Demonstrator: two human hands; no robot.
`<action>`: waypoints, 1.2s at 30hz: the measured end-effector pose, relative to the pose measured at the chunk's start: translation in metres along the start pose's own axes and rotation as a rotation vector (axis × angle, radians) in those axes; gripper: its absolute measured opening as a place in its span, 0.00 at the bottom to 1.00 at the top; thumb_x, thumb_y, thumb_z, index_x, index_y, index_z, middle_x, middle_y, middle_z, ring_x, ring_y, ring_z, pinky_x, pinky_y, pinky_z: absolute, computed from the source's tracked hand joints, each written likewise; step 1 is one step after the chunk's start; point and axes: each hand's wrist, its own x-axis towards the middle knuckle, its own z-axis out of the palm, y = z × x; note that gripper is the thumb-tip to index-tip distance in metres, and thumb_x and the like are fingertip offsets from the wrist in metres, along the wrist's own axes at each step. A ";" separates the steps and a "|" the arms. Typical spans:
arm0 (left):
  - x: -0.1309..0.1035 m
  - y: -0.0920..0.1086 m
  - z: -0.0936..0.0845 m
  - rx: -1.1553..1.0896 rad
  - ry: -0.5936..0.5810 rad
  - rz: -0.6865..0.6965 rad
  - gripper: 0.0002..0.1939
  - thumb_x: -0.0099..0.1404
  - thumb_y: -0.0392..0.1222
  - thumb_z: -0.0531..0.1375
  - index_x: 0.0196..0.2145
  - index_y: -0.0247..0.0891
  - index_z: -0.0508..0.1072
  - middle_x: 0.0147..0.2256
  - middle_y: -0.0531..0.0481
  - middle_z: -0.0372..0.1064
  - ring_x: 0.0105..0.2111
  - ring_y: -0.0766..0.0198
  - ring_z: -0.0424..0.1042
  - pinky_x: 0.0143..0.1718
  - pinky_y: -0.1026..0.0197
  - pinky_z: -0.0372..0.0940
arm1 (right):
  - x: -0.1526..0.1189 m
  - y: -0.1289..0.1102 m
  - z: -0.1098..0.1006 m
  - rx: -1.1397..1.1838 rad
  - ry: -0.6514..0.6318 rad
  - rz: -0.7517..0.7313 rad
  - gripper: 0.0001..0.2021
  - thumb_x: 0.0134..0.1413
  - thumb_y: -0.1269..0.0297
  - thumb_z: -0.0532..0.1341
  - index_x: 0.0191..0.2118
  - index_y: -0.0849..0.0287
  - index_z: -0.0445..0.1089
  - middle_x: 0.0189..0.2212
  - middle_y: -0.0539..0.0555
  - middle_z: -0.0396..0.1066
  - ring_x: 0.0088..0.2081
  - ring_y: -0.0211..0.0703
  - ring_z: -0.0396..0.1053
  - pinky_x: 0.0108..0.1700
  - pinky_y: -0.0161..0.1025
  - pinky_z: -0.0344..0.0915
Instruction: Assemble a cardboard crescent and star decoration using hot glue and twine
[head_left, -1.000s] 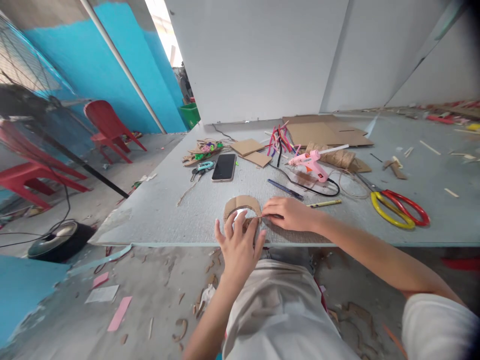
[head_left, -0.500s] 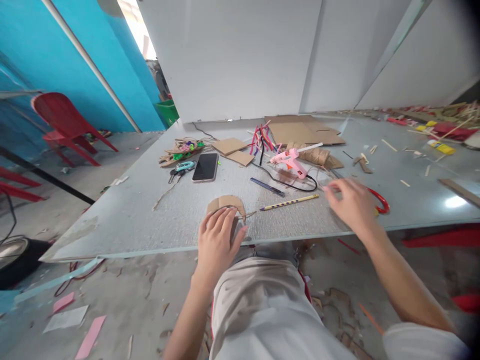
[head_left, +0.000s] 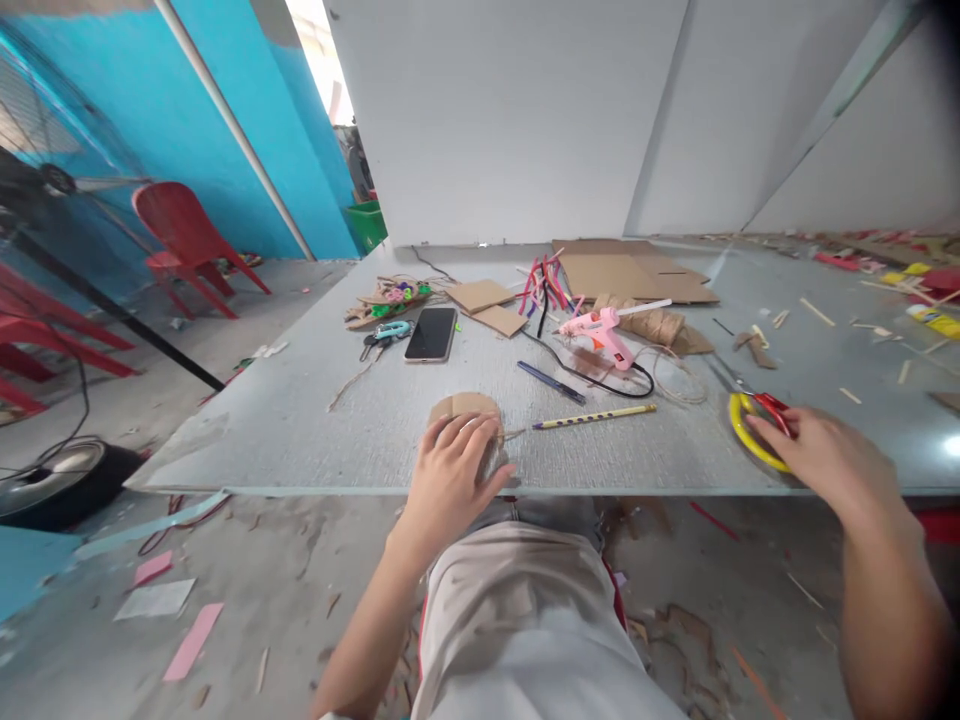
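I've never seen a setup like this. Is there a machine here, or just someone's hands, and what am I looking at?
No robot here: these are a person's own bare hands. The camera is worn on their head, so you look forward and down much as they do. In front is a grey table. The left hand lies over a piece of cardboard near the table's front edge. The right hand is at the red and yellow handles of the scissors; how firmly it grips them is hard to see. Also on the table are a phone, a pink glue gun, a blue pen and a yellow pencil.
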 end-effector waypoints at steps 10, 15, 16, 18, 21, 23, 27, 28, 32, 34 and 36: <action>0.008 -0.022 -0.007 0.005 -0.322 0.120 0.45 0.62 0.73 0.51 0.62 0.33 0.63 0.64 0.36 0.60 0.65 0.47 0.58 0.65 0.43 0.52 | -0.096 -0.018 -0.006 0.823 -0.030 0.259 0.36 0.33 0.33 0.65 0.45 0.52 0.67 0.32 0.58 0.75 0.34 0.54 0.73 0.32 0.46 0.68; -0.019 -0.007 -0.014 0.099 -0.256 0.179 0.42 0.64 0.68 0.53 0.64 0.33 0.60 0.65 0.37 0.58 0.65 0.49 0.58 0.64 0.46 0.52 | -0.142 -0.045 0.018 1.211 -0.150 0.044 0.31 0.37 0.41 0.70 0.46 0.51 0.69 0.36 0.56 0.74 0.29 0.42 0.70 0.31 0.38 0.70; -0.022 -0.004 -0.016 0.118 -0.229 0.189 0.39 0.66 0.65 0.54 0.63 0.33 0.61 0.64 0.38 0.60 0.65 0.50 0.59 0.64 0.47 0.52 | -0.149 -0.049 0.022 1.239 -0.201 0.022 0.30 0.38 0.42 0.70 0.47 0.51 0.69 0.36 0.56 0.74 0.29 0.42 0.70 0.31 0.37 0.71; -0.023 0.002 -0.019 0.157 -0.148 0.184 0.30 0.68 0.58 0.56 0.60 0.35 0.65 0.62 0.41 0.64 0.63 0.51 0.62 0.64 0.47 0.50 | -0.160 -0.057 0.028 1.239 -0.288 0.012 0.28 0.41 0.44 0.71 0.48 0.52 0.70 0.37 0.58 0.75 0.31 0.43 0.72 0.33 0.37 0.72; -0.024 0.011 -0.019 0.197 0.040 0.150 0.16 0.67 0.48 0.61 0.50 0.39 0.72 0.55 0.45 0.73 0.57 0.52 0.69 0.66 0.46 0.47 | -0.168 -0.065 0.034 1.211 -0.363 0.008 0.28 0.42 0.47 0.71 0.49 0.54 0.71 0.42 0.59 0.75 0.37 0.44 0.74 0.36 0.36 0.73; -0.025 0.016 -0.015 0.200 0.180 0.150 0.08 0.65 0.42 0.63 0.42 0.40 0.74 0.48 0.48 0.77 0.51 0.54 0.73 0.66 0.46 0.47 | -0.171 -0.069 0.035 1.204 -0.371 -0.002 0.28 0.43 0.48 0.71 0.50 0.54 0.70 0.43 0.60 0.75 0.36 0.43 0.74 0.36 0.35 0.73; -0.033 0.022 -0.004 0.199 0.318 0.130 0.05 0.61 0.37 0.65 0.36 0.40 0.73 0.42 0.49 0.78 0.47 0.56 0.74 0.66 0.46 0.47 | -0.173 -0.074 0.035 1.199 -0.343 -0.012 0.28 0.43 0.47 0.71 0.50 0.54 0.70 0.45 0.60 0.74 0.39 0.45 0.74 0.37 0.35 0.74; -0.034 0.023 -0.001 0.194 0.326 0.115 0.05 0.61 0.37 0.66 0.36 0.40 0.73 0.42 0.49 0.78 0.46 0.56 0.74 0.66 0.45 0.47 | -0.174 -0.074 0.036 1.202 -0.341 -0.014 0.28 0.43 0.48 0.71 0.50 0.54 0.70 0.47 0.61 0.74 0.41 0.46 0.74 0.38 0.35 0.74; -0.039 0.027 0.005 0.166 0.340 0.060 0.07 0.62 0.39 0.66 0.38 0.40 0.73 0.40 0.49 0.79 0.44 0.56 0.75 0.68 0.43 0.44 | -0.178 -0.075 0.040 1.210 -0.361 -0.018 0.27 0.48 0.50 0.69 0.53 0.54 0.68 0.51 0.61 0.72 0.48 0.49 0.73 0.46 0.40 0.74; -0.040 0.028 0.006 0.168 0.344 0.054 0.08 0.62 0.40 0.66 0.39 0.40 0.73 0.38 0.49 0.79 0.42 0.56 0.76 0.68 0.43 0.42 | -0.180 -0.076 0.043 1.210 -0.379 -0.017 0.26 0.50 0.52 0.68 0.54 0.52 0.66 0.52 0.60 0.71 0.49 0.48 0.73 0.49 0.40 0.73; -0.039 0.028 0.006 0.171 0.340 0.048 0.08 0.62 0.40 0.66 0.39 0.41 0.72 0.37 0.50 0.79 0.41 0.57 0.76 0.69 0.45 0.42 | -0.181 -0.077 0.044 1.230 -0.398 -0.038 0.25 0.52 0.53 0.67 0.54 0.51 0.65 0.48 0.58 0.72 0.47 0.45 0.74 0.50 0.38 0.72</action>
